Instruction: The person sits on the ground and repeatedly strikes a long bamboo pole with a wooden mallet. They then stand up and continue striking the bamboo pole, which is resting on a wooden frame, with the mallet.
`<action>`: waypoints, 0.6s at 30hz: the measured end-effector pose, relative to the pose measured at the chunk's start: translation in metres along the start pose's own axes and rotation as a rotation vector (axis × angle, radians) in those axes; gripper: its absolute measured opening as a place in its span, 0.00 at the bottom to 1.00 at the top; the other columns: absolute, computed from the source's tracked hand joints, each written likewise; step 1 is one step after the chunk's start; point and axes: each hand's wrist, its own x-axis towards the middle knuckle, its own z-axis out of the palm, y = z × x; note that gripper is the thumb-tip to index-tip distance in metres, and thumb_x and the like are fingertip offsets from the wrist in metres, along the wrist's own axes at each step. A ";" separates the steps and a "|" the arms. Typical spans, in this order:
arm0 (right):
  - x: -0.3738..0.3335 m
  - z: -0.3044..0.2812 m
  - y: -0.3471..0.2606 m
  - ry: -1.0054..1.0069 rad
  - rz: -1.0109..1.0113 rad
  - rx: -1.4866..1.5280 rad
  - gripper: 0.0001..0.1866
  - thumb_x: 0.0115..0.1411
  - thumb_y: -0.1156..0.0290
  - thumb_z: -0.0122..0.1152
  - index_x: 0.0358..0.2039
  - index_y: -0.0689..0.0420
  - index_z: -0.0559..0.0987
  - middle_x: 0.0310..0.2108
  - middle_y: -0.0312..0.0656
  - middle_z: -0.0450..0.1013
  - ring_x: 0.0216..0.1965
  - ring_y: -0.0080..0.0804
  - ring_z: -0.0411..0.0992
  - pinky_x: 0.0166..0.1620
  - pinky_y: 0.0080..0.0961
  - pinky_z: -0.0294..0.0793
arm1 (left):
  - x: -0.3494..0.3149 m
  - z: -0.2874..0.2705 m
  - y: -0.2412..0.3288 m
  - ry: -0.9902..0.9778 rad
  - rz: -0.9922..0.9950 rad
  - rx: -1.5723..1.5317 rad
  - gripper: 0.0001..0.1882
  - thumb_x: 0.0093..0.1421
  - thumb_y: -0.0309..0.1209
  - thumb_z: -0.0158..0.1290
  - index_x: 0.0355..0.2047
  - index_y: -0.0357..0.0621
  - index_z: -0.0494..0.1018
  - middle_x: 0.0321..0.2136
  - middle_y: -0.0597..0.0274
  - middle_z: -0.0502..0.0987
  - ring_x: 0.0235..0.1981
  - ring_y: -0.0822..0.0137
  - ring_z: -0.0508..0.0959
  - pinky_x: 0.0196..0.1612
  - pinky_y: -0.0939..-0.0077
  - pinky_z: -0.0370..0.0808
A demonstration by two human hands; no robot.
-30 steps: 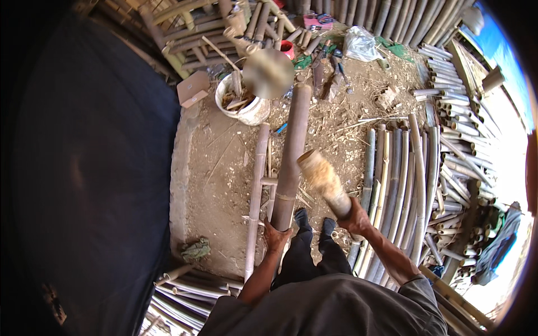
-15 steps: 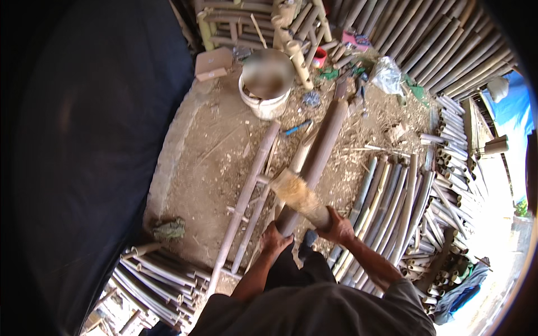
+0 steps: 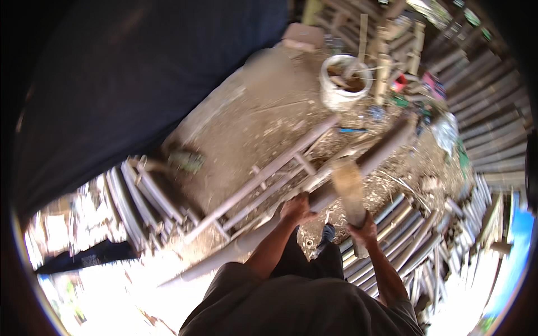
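Note:
My left hand (image 3: 297, 209) is closed over a thick brown bamboo pole (image 3: 386, 144), which slants from the far right toward me. Motion blurs the pole, and part of it is hidden by the hand. In my right hand (image 3: 363, 228), a short wooden mallet (image 3: 347, 178) is gripped by its lower part. The mallet's broad end is pale and worn, and it rises in front of the pole, to the right of my left hand. Whether it touches the pole I cannot tell.
A ladder-like bamboo frame (image 3: 269, 169) lies left of the pole. Beyond it stands a white bucket (image 3: 336, 101), with a blue-handled tool (image 3: 352, 130) on the ground nearby. Cut bamboo poles (image 3: 392, 235) are stacked to my right, more (image 3: 148, 193) at the left. A dark cloth (image 3: 140, 78) hangs far left.
The view has turned left, so the scene shifts right and tilts. The mallet has swung from lying slanted across the pole to a more upright position. My left hand stays on the pole.

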 end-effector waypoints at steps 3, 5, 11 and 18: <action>-0.012 0.007 0.069 0.124 -0.057 0.341 0.35 0.48 0.61 0.73 0.53 0.62 0.70 0.36 0.40 0.76 0.33 0.33 0.75 0.33 0.31 0.77 | -0.014 0.012 0.033 -0.007 -0.111 -0.003 0.55 0.43 0.54 0.69 0.63 0.36 0.56 0.63 0.35 0.62 0.59 0.45 0.70 0.56 0.52 0.72; -0.030 0.006 0.083 0.129 0.122 0.726 0.34 0.50 0.60 0.71 0.54 0.63 0.71 0.41 0.47 0.75 0.37 0.38 0.75 0.39 0.37 0.78 | -0.033 0.046 0.035 0.097 -0.075 -0.038 0.50 0.42 0.49 0.69 0.61 0.40 0.59 0.55 0.45 0.70 0.58 0.50 0.71 0.58 0.56 0.69; -0.046 -0.013 0.120 0.004 0.390 1.328 0.36 0.62 0.38 0.50 0.60 0.54 0.68 0.47 0.47 0.74 0.48 0.43 0.73 0.54 0.45 0.72 | -0.099 0.149 0.040 0.215 -0.036 -0.112 0.50 0.37 0.48 0.72 0.59 0.45 0.63 0.54 0.50 0.69 0.61 0.47 0.66 0.62 0.51 0.64; -0.040 -0.008 0.244 -0.020 0.235 1.319 0.26 0.65 0.45 0.47 0.53 0.52 0.73 0.42 0.39 0.74 0.42 0.39 0.73 0.48 0.42 0.75 | -0.205 0.277 -0.047 0.242 -0.107 -0.280 0.37 0.53 0.47 0.63 0.61 0.52 0.63 0.54 0.51 0.67 0.60 0.49 0.65 0.61 0.50 0.62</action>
